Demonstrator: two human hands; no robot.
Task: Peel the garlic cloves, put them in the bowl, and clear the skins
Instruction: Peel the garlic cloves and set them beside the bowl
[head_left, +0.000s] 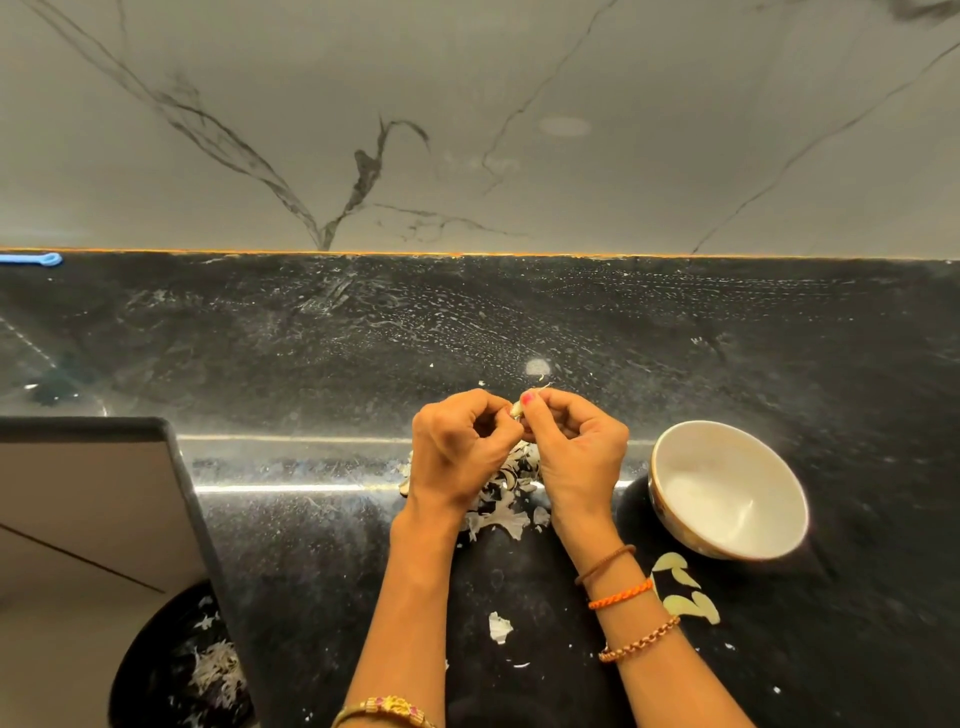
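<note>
Tabletop (519, 332): black, glossy, fills the middle band of the frame.

Bin (176, 670), lower left below the tabletop edge: dark, already holds skins.

Bowl (670, 457), right of centre: white, tilted toward the hands, looks empty from here. No peeled cloves visible in it.

Left hand (457, 447) and right hand (576, 447), centre frame, raised above the tabletop, fingertips meeting. Both grips are curled in and pinching one clove (516, 410), which shows only as a pale sliver between them.

Skins (504, 493): loose pile directly under the hands; stray scraps lower centre.

Judgement on the step: peeling under way. Best to hold the clove steady with one grip, lift the skin with the other thumbnail, keep over the pile so skins fall together, then drop the clove right, into the bowl.
</note>
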